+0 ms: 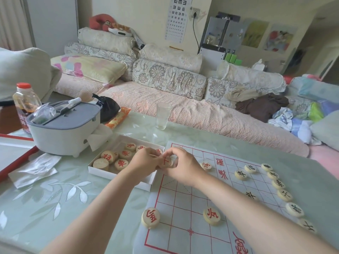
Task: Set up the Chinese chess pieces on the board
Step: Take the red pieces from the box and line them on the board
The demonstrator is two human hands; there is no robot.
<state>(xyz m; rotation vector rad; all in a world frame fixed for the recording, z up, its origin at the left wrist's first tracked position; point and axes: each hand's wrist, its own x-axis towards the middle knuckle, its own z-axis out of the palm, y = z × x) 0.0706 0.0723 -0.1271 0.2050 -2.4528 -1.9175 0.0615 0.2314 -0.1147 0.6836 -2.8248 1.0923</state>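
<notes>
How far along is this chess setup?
Done: black-lettered pieces line the board's right edge; a few placed red pieces sit on it. In hand: the left hand and right hand pinch one red piece. Left: spare red pieces lie in the white box.

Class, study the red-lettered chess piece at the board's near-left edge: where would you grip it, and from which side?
Pinch the red-lettered chess piece across its rim, thumb and finger on opposite edges, coming from above. It is a round disc lying flat, face up, on the board's edge with nothing touching it, so its sides look free.
</notes>
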